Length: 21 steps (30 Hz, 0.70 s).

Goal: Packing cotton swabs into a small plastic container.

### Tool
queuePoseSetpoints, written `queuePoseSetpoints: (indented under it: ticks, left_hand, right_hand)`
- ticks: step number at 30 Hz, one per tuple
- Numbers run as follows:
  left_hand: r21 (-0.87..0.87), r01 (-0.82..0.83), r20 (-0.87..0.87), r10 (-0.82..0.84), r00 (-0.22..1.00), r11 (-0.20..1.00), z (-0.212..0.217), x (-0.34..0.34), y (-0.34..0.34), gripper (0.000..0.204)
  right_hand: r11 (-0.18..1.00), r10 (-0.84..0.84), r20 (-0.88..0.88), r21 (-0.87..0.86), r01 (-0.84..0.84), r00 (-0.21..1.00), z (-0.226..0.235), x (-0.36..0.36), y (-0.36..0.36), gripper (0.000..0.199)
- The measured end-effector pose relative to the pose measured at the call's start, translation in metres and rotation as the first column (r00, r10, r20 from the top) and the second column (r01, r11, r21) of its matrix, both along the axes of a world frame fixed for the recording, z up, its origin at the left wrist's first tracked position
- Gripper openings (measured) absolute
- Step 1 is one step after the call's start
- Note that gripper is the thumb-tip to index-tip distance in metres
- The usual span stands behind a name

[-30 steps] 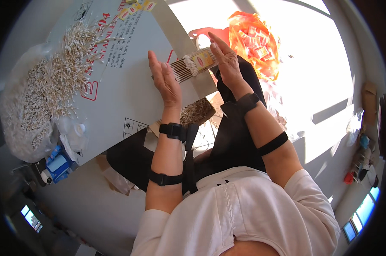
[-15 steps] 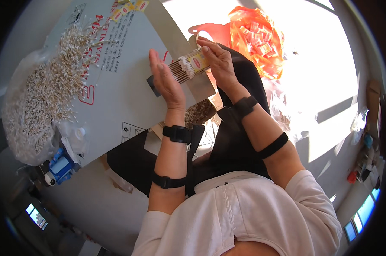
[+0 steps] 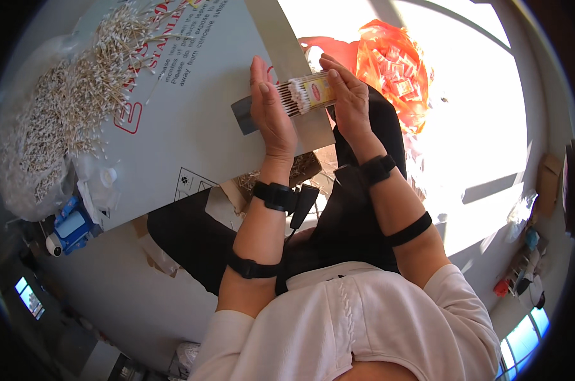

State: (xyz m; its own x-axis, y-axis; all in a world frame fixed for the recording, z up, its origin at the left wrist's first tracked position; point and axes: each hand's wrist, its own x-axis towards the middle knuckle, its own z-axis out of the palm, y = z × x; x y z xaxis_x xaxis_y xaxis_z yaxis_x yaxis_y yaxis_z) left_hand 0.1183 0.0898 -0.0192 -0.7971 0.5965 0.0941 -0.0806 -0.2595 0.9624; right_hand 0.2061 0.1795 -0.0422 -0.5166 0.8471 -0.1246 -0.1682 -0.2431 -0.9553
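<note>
Between my two palms, above the table's near right corner, lies a pack of cotton swabs (image 3: 319, 91). Its sleeve is clear with a yellow printed card, and a row of swabs sticks out of its left end. My right hand (image 3: 352, 108) holds the sleeve's right end, thumb on top and fingers behind. Upright and flat, my left hand (image 3: 275, 120) has its fingers stretched out and its palm against or very near the protruding swab ends; exact contact is hidden. A dark grey flat piece (image 3: 243, 115) shows behind my left hand.
Loose cotton swabs (image 3: 78, 95) are heaped over a clear bag on the grey-covered table (image 3: 205, 120). A blue-and-white object (image 3: 71, 225) is at its left edge. Below the table is a cardboard box (image 3: 310, 166) with swabs. An orange bag (image 3: 395, 70) of packs stands at far right.
Both hands and the pack have shifted right in the picture, while the table scene has slid slightly left and up. Less of the swab stems shows beside my left palm.
</note>
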Motion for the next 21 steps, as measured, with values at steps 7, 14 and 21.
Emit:
queuePoseSetpoints:
  ticks: [7,14,21]
  left_hand:
    - [0.002,-0.031,-0.011,0.031,0.999,1.0,0.003,0.011,0.009,0.08]
    - [-0.017,-0.015,0.086,0.017,0.996,1.0,0.012,0.039,-0.008,0.083]
    - [-0.078,-0.103,0.021,0.105,0.994,0.992,0.014,0.045,0.003,0.083]
  right_hand:
    - [0.983,-0.116,-0.127,-0.155,0.096,0.985,0.013,-0.004,-0.008,0.036]
    - [0.832,-0.258,-0.509,-0.549,-0.08,0.821,0.006,0.004,-0.015,0.052]
    - [0.766,-0.423,-0.396,-0.637,0.088,0.815,0.017,-0.013,-0.017,0.062]
